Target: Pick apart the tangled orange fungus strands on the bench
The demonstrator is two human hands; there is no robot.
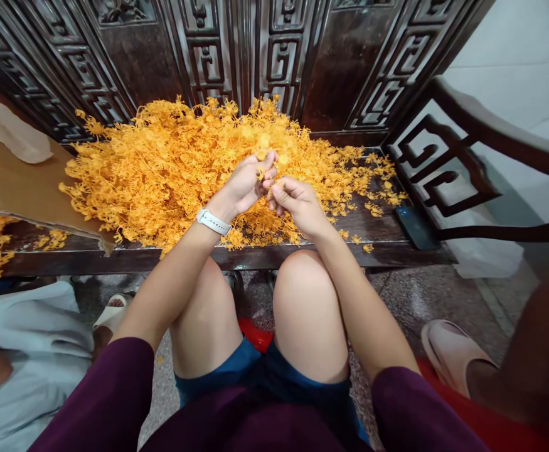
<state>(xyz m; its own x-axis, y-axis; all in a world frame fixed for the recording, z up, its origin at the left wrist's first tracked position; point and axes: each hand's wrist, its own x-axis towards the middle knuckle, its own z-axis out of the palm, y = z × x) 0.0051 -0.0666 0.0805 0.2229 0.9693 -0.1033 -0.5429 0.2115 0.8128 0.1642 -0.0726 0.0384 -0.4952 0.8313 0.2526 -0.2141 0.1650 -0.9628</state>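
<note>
A big heap of orange-yellow artificial flower pieces (170, 163) lies on a dark wooden bench (349, 226). Just over the heap's front, my two hands meet. My left hand (250, 182), with a pale watch band (213, 221) on its wrist, pinches a yellow flower piece (261, 172) between thumb and fingers. Close beside it, my right hand (295, 199) is closed, thumb against the fingertips, at the lower end of that piece. What exactly sits inside the right fingers is mostly hidden.
Carved dark wood panels (147, 63) form the bench's back, with an openwork armrest (462, 169) at right. A dark phone (415, 227) lies near the right end. Cardboard (24, 182) stands left of the heap. People sit on both sides; a sandalled foot (457, 351) shows at right.
</note>
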